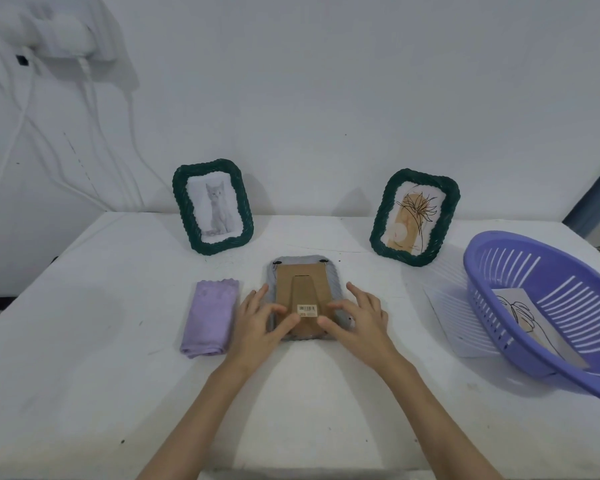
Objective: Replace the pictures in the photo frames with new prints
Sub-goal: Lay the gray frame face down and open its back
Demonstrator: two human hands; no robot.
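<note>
Grey frame [303, 268] lies face down at table [84, 341] centre, brown backing board [302, 285] with folded stand uppermost; its front and any picture inside are hidden. Left hand [257, 320] and right hand [359, 320] rest on the near end of the backing, fingers spread and flat, thumbs beside a barcode sticker [307, 310] whose print is too small to read. Neither hand is closed around anything; the near corners of the frame are covered by the hands. Two green woven frames stand upright at the wall: cat frame [212, 206] to the left, plant-drawing frame [414, 216] to the right. Folded purple cloth [208, 317] lies just left of the grey frame. Purple basket [548, 306] at right is cut off by the picture edge; a line-drawing print [520, 313] inside is partly hidden by its slatted wall. White sheet [454, 320] lies partly under the basket.
</note>
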